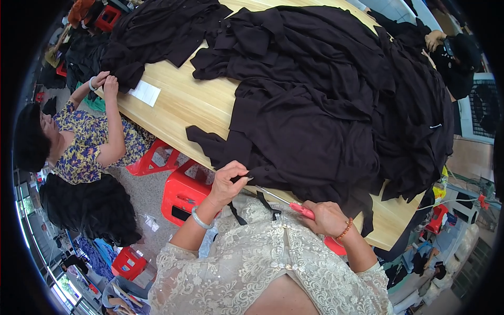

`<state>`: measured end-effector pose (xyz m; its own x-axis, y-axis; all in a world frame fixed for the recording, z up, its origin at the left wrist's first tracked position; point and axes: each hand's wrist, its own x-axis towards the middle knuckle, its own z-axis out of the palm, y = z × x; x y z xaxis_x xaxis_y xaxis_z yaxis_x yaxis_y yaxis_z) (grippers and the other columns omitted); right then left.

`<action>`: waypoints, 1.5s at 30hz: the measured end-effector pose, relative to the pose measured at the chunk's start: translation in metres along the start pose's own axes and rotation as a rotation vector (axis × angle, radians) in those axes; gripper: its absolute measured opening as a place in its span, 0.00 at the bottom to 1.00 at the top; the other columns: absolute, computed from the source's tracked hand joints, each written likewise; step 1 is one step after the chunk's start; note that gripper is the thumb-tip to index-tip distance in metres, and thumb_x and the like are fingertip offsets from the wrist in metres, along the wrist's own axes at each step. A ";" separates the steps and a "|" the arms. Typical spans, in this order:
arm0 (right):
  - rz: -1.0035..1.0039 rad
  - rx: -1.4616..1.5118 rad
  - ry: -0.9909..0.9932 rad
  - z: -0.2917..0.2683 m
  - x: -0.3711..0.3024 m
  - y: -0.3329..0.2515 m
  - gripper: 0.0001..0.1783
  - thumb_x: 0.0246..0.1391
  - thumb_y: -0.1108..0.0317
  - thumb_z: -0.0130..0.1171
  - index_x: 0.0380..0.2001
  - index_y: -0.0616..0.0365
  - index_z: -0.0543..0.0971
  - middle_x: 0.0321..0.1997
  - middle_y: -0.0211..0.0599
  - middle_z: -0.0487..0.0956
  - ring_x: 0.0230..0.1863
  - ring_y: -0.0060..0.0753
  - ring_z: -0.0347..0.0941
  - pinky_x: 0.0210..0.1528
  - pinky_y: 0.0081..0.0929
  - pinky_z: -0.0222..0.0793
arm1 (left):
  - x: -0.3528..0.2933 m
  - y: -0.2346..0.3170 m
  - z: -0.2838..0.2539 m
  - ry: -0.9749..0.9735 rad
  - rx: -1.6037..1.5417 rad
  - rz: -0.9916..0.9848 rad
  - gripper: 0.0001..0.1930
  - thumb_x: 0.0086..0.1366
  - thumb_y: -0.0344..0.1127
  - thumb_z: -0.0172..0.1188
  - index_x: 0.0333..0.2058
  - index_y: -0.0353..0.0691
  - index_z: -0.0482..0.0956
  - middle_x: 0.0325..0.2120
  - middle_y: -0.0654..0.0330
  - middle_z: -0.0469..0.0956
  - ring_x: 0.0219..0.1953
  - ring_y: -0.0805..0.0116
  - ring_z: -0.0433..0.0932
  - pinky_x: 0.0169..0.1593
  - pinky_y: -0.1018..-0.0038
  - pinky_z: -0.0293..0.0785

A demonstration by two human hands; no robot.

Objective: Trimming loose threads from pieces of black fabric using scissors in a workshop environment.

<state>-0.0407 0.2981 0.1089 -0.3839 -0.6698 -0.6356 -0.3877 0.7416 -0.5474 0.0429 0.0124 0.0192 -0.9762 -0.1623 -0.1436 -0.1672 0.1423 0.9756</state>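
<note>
While your left hand's (pixel 230 184) fingers pinch the black cloth's (pixel 310 136) edge, your right hand's (pixel 329 218) grasp the red tool (pixel 303 210), its metal end toward ten o'clock.

Both forearms (pixel 188 235) angled forward, left hand (pixel 227 184), I see from here, pinched thumb to fingers, right hand (pixel 328 219) curled in a grip

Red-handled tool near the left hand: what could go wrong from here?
1. The red-handled tool in the right hand points toward the left hand; a slip might jab the fingers.
2. Its metal end is close to the edge of the black garment, so it could snag or nick the cloth.
</note>
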 end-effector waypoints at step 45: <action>0.543 0.039 0.764 -0.122 0.055 0.117 0.24 0.51 0.50 0.63 0.20 0.63 0.78 0.21 0.53 0.78 0.28 0.56 0.77 0.31 0.44 0.72 | 0.148 0.009 -0.080 0.013 0.603 0.201 0.25 0.50 0.33 0.68 0.49 0.37 0.74 0.46 0.48 0.74 0.50 0.47 0.71 0.56 0.61 0.66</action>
<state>-0.2096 0.3437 0.0760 -0.9559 -0.0636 -0.2869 0.0291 0.9511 -0.3076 -0.0921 -0.0885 0.0198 -0.9955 -0.0864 0.0388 -0.0324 0.6954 0.7179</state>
